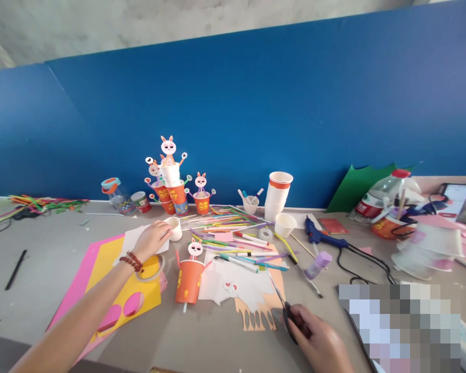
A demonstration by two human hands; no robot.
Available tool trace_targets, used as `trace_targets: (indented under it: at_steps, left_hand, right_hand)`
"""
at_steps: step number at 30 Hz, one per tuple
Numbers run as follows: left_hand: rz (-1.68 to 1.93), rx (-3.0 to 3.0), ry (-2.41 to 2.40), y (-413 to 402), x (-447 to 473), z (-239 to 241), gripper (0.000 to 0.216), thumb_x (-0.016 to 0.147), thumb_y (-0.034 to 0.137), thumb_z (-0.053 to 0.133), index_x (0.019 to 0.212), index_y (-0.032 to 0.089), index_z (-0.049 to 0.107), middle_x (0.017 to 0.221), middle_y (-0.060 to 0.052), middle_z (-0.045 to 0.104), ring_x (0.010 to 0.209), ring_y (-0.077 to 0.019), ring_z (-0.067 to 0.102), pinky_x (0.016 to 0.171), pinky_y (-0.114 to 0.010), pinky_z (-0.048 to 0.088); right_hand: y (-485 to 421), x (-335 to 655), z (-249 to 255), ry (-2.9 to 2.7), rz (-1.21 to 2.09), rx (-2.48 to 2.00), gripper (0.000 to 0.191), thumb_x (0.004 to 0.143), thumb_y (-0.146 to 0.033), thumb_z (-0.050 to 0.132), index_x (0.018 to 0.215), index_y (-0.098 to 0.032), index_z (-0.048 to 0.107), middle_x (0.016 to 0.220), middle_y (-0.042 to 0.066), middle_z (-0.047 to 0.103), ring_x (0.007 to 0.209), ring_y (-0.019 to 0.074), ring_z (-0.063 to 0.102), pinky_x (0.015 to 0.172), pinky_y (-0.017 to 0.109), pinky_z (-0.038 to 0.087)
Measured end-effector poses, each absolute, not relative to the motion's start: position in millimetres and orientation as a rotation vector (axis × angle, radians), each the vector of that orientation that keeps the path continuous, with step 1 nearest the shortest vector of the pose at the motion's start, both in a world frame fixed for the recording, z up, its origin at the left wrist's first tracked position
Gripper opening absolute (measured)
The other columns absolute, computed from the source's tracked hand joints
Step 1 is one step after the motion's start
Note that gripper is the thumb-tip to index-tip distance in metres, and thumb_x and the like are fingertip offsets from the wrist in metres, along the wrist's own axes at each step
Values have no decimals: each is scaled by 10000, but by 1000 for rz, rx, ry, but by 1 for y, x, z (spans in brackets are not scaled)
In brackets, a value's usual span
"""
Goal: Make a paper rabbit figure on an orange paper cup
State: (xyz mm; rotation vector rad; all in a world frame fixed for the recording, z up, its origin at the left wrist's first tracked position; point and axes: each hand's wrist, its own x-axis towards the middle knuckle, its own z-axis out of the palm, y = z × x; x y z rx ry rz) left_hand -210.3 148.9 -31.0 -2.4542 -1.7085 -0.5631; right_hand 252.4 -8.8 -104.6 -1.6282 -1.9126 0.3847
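Observation:
My left hand (151, 239) reaches out over the table and is closed around a small white paper cup (174, 228) lying on its side. A beaded bracelet sits on that wrist. My right hand (314, 339) is near the front edge, fingers through the handles of a pair of scissors (278, 298) whose blades point up and left over peach-coloured cut paper (256, 317). An orange paper cup with a rabbit face on a stick (189, 280) stands between the two hands.
Yellow and pink card sheets (112, 290) lie at the left. Coloured straws and markers (233, 233) are strewn mid-table. Finished rabbit cups (173, 194), a stack of cups (277, 197), a blue glue gun (322, 237), a purple glue stick (318, 264), a bottle (380, 199) and a blue partition behind.

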Motion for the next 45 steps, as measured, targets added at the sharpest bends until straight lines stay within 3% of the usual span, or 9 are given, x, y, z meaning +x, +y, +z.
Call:
trace_targets:
  at_steps: [14,45]
  left_hand:
    - [-486,-2229,-1762,184,-202,-32,295,922,335,414,948,199,675,1002,-105,701,990,-287,567,859,-375,442]
    - [-399,-2273,-1832,192,-219,-47,294,896,337,412,859,219,679,924,-98,715,947,-275,606,823,-355,460]
  right_hand:
    - [-9,252,-104,-1923,416,-1657,191,852,-387,506,739,-245,566,523,-36,584,463,149,575,447,201,404]
    - [-9,251,-100,-1892,434,-1654,204,831,-395,501,713,-240,561,496,-32,572,440,151,562,437,207,401]
